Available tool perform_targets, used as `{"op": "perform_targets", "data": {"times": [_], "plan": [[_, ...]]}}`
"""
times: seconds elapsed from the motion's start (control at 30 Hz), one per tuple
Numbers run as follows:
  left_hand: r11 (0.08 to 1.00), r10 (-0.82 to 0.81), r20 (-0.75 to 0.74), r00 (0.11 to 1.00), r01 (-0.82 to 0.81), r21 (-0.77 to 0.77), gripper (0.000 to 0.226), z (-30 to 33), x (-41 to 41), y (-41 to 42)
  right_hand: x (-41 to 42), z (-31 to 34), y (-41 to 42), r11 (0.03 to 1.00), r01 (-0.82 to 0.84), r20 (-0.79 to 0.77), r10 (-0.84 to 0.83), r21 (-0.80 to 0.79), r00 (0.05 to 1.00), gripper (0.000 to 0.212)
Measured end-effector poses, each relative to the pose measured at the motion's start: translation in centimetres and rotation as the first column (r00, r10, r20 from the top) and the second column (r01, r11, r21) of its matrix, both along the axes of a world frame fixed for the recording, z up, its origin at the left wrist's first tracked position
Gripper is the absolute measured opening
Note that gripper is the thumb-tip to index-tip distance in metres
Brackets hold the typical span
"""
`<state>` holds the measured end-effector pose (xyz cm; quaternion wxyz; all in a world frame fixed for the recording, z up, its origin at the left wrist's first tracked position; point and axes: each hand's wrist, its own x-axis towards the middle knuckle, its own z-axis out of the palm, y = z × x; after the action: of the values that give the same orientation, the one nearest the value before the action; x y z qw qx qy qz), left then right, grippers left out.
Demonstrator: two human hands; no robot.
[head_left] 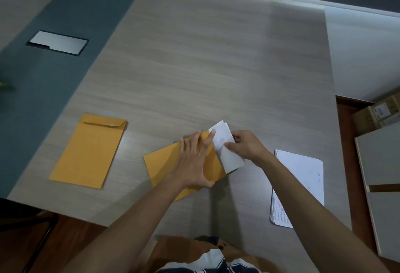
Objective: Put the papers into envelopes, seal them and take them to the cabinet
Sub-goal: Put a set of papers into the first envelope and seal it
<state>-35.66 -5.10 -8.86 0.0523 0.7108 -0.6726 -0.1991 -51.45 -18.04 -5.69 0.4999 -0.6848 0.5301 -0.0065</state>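
Observation:
A yellow-brown envelope [162, 164] lies tilted near the table's front edge. My left hand [194, 160] lies flat on it with fingers spread, the forefinger reaching onto a folded white paper [229, 153] at the envelope's mouth. My right hand [246, 145] pinches that folded paper at its right edge; part of the paper sits inside the envelope. A second envelope [88, 151] with its flap folded down lies flat to the left. A stack of white papers [300, 181] lies at the right.
The grey wood-grain table [194, 66] has a dark blue strip on its left with a metal cable hatch [58, 43]. Cardboard boxes [376, 112] and a grey cabinet top [383, 164] stand to the right of the table.

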Motion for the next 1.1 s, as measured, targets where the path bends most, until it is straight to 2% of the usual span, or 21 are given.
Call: {"op": "perform_targets", "data": {"times": [0.17,0.27,0.43,0.57,0.73,0.8,0.9,1.1], "plan": [[1.0,-0.001,-0.027,1.0,0.0,-0.013,0.152,0.3,-0.3,-0.3,0.4,0.5,0.3,0.999,-0.02,-0.005,0.02,0.036,1.0,0.026],[0.998,0.062,-0.013,0.998,-0.062,0.033,0.153,0.2,-0.1,-0.1,0.3,1.0,0.3,0.999,-0.03,-0.01,0.03,0.025,0.999,0.025],[0.997,0.063,0.012,0.998,-0.063,0.036,0.152,0.4,0.0,-0.2,0.4,1.7,0.5,0.984,-0.138,-0.126,0.124,-0.112,0.984,0.019],[0.999,0.038,0.031,0.999,-0.038,-0.007,0.153,1.1,-0.4,-0.3,0.4,1.8,0.3,0.979,-0.117,-0.16,0.09,-0.168,0.983,0.018],[0.998,0.032,0.011,0.999,-0.032,-0.048,0.15,1.7,-0.8,-0.5,1.1,1.4,0.8,0.993,-0.103,-0.119,0.096,-0.057,0.988,0.015],[0.999,0.03,0.008,1.0,-0.03,-0.046,0.149,1.6,-0.8,-0.5,1.2,1.8,0.7,0.993,-0.113,-0.083,0.116,0.033,0.99,0.01],[0.999,0.027,0.01,1.0,-0.026,-0.041,0.149,1.4,-0.5,-0.2,1.0,2.9,0.2,0.982,-0.075,-0.025,0.08,0.175,0.996,0.016],[0.995,-0.007,0.009,1.0,0.008,-0.094,0.149,2.0,-1.1,-0.5,1.9,3.2,0.9,0.977,-0.145,-0.091,0.16,0.154,0.983,0.019]]}}
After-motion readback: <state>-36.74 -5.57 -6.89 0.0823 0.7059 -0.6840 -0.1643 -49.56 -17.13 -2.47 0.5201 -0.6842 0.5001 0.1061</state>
